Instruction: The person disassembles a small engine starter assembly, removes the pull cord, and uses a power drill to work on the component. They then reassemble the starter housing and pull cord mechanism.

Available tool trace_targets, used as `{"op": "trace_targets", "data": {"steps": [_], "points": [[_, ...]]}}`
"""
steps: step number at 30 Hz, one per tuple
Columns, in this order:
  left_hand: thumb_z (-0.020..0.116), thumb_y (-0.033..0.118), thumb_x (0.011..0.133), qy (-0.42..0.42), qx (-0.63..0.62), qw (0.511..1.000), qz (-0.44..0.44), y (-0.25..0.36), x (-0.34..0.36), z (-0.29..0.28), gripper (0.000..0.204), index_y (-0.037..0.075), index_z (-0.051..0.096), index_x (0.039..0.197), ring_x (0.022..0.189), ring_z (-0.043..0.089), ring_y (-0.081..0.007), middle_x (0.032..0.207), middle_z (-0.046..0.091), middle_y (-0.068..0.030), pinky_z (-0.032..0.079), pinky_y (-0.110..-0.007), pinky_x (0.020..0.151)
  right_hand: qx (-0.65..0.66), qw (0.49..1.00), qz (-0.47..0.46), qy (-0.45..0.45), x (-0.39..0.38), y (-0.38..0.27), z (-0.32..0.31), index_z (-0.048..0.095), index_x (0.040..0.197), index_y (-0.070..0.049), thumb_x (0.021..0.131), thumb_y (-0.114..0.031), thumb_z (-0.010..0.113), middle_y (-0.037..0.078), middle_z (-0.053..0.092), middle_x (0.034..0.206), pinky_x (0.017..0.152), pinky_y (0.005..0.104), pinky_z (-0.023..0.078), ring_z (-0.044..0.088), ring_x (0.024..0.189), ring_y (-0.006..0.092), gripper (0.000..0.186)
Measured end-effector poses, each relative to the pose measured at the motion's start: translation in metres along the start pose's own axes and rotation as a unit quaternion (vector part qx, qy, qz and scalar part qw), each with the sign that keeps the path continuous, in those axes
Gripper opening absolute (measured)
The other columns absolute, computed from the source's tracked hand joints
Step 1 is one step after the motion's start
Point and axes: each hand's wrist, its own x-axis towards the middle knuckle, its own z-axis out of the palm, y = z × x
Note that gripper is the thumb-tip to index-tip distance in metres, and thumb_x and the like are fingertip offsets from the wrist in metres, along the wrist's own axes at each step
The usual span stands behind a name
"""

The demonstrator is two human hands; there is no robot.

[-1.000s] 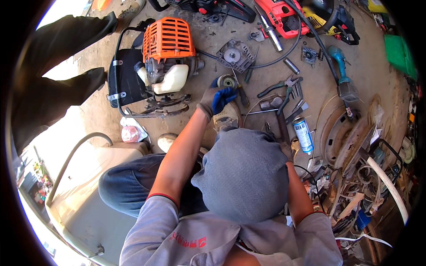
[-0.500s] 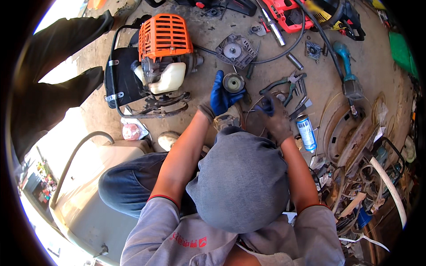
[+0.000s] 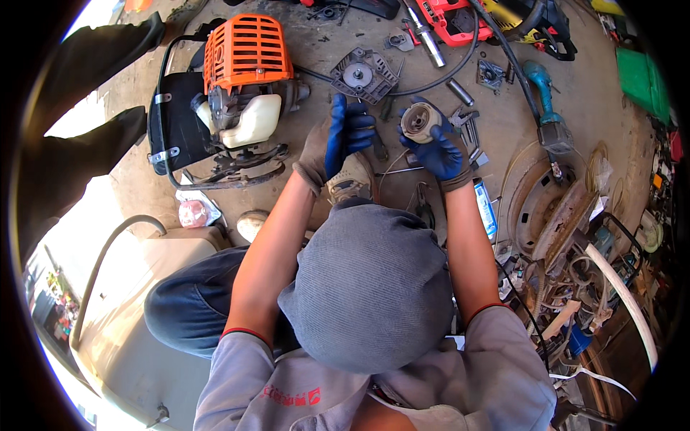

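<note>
In blue-palmed work gloves, my right hand (image 3: 444, 152) grips a round, cup-shaped metal part (image 3: 420, 122). The cup is pale, with a hub at its centre, and its hollow side faces up. To its left is my left hand (image 3: 341, 140), held upright with its fingers extended and nothing visible in it. Just beyond both hands a grey, finned metal housing (image 3: 363, 74) with a round disc in the middle lies on the ground. A screwdriver (image 3: 380, 147) points away beside my left hand. Pliers and other hand tools near my right hand are partly hidden by it.
A small engine with an orange slotted cover (image 3: 248, 50) and white tank stands at left on a black frame. On the right are a teal power tool (image 3: 550, 108), rusty wheel rims (image 3: 535, 197) and heaped scrap. A blue can (image 3: 485, 208) stands by my right forearm.
The cup-shaped part has passed from my left hand to my right. My left hand now has its fingers extended, and my right hand has risen from the tools on the ground.
</note>
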Motion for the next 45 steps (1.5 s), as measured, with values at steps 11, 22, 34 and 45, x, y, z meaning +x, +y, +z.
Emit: {"op": "trace_targets", "data": {"steps": [11,22,34,45], "points": [[0.057,0.031,0.103,0.075,0.373,0.916,0.128,0.187,-0.172,0.010,0.041,0.000,0.060,0.131,0.096,0.068,-0.0154,0.108,0.070,-0.0096,0.056,-0.030,0.086,-0.786,0.577,-0.009,0.223,0.044,-0.012,-0.023,0.047,0.140,-0.003,0.076,-0.031,0.078,0.024,0.059,0.127,0.100,0.0435,0.049,0.059,0.118,0.0377,0.077],[0.069,0.035,0.094,0.172,0.525,0.808,0.204,0.165,-0.362,-0.027,0.056,0.003,0.055,0.138,0.107,0.067,-0.0256,0.121,0.066,-0.0162,0.052,-0.036,0.094,-0.893,0.390,0.054,0.217,0.050,-0.002,0.005,0.044,0.146,-0.004,0.076,-0.052,0.076,0.029,0.054,0.134,0.105,0.0502,0.042,0.052,0.125,0.0437,0.091],[0.066,0.044,0.090,0.156,0.599,0.773,0.141,0.149,-0.369,-0.089,0.048,0.006,0.061,0.119,0.093,0.070,-0.0342,0.097,0.070,-0.0148,0.055,-0.044,0.080,-0.684,0.700,0.019,0.204,0.104,0.027,0.084,0.064,0.120,0.007,0.092,-0.029,0.067,0.014,0.070,0.110,0.080,0.0363,0.052,0.066,0.090,0.0246,0.046],[0.059,0.045,0.095,0.292,0.270,0.906,0.142,0.135,-0.393,-0.132,0.054,0.007,0.057,0.134,0.117,0.061,-0.0366,0.124,0.065,-0.0213,0.047,-0.045,0.100,-0.885,0.448,0.099,0.076,0.144,0.047,0.439,0.068,0.116,0.005,0.084,-0.039,0.073,0.018,0.073,0.104,0.085,0.0381,0.052,0.069,0.093,0.0273,0.055]]}}
